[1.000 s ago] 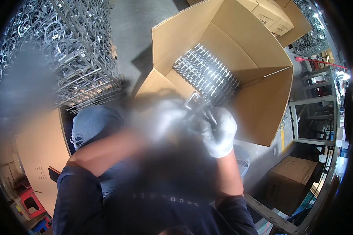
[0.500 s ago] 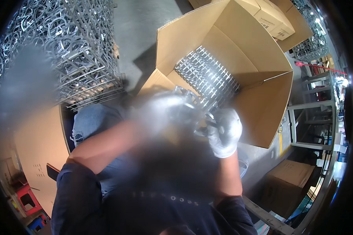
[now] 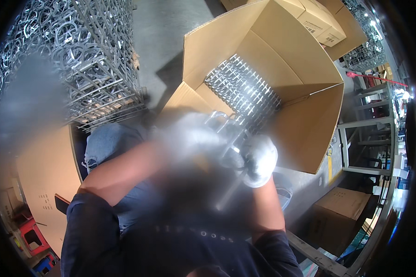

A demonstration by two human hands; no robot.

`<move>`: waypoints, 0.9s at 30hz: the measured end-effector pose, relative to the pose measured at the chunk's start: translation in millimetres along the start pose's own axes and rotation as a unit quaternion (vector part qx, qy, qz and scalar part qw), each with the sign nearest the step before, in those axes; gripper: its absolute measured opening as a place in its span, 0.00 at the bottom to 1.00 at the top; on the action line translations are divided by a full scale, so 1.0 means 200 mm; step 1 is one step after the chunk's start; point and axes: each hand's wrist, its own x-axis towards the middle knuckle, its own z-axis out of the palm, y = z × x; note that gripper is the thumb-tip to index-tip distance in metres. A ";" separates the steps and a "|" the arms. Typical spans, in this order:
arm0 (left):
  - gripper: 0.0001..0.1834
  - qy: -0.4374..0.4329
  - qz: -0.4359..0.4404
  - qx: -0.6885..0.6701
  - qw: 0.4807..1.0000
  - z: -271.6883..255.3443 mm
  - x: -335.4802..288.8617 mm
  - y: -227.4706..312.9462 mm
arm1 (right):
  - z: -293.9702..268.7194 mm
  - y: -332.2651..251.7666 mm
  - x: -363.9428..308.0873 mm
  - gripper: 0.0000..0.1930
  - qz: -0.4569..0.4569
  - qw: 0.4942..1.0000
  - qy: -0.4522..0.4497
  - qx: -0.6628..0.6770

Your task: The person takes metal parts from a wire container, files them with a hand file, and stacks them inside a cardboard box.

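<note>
My left hand (image 3: 189,136), in a white glove and blurred by the lens, is closed around curved shiny metal pieces (image 3: 221,117) above the near edge of the open cardboard box. Close beside it on the right, my gloved right hand (image 3: 262,160) has its fingers wrapped round a metal piece with a straight rod (image 3: 229,193) sticking out toward me. The pieces in both hands meet or overlap between the gloves; the haze hides where they touch. Inside the large cardboard box (image 3: 305,127), rows of shiny metal pieces (image 3: 247,87) lie packed in a slanted block.
At the left stands a wire cage (image 3: 111,60) heaped with curved metal pieces. A flat cardboard panel (image 3: 41,184) lies beside my leg. More cartons (image 3: 321,23) are behind the box. On the right are a metal frame rack (image 3: 365,124) and a brown carton (image 3: 339,207).
My right hand has shifted slightly left and down, and turned, so the rod now points toward me. My left hand has dropped a little beside it.
</note>
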 end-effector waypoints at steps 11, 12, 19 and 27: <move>0.25 -0.003 0.057 0.049 0.997 0.04 0.02 -0.13 | 0.06 0.00 -0.05 0.11 0.008 0.999 0.053 -0.004; 0.27 -0.003 0.063 0.050 0.997 0.04 0.03 -0.13 | 0.06 0.00 -0.05 0.11 0.005 0.999 0.041 -0.007; 0.37 -0.008 0.119 0.238 0.964 0.05 0.06 -0.14 | 0.05 0.02 -0.13 0.10 -0.003 0.999 0.026 -0.029; 0.38 0.005 0.090 0.179 0.980 0.12 0.08 -0.09 | 0.02 0.02 -0.10 0.11 0.046 0.998 0.009 -0.033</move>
